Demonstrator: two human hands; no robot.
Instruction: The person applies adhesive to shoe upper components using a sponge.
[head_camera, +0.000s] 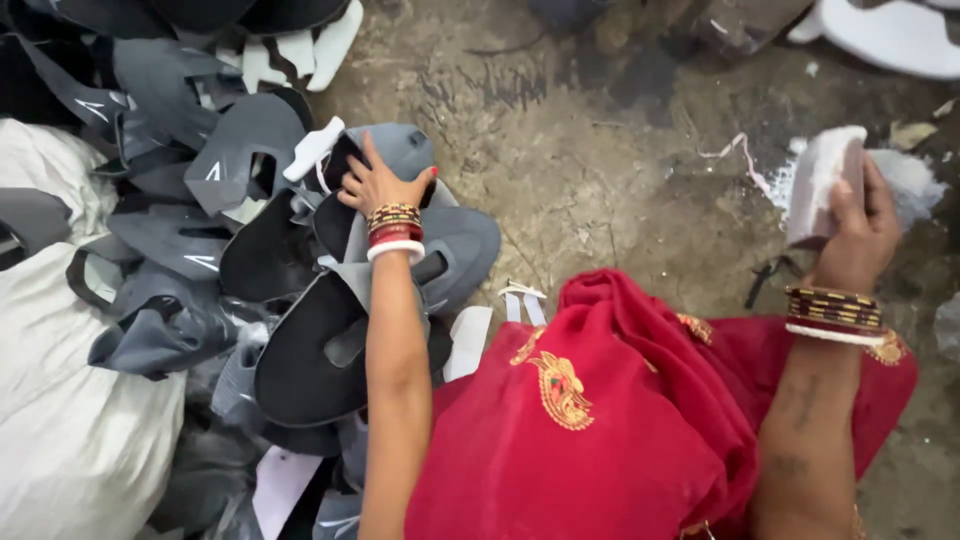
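I see my left hand spread flat on a grey sandal piece atop the pile, nothing lifted yet; my right hand is clamped around a whitish block above the floor.

A bulging white sack fills the lower left of the frame, beside the dark pile. No labels, signs or screens are in view.

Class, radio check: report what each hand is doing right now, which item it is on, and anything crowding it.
Left hand reaching onto a grey sandal upper atop the pile. Right hand shut on a pale block. Black soles crowd the left hand.
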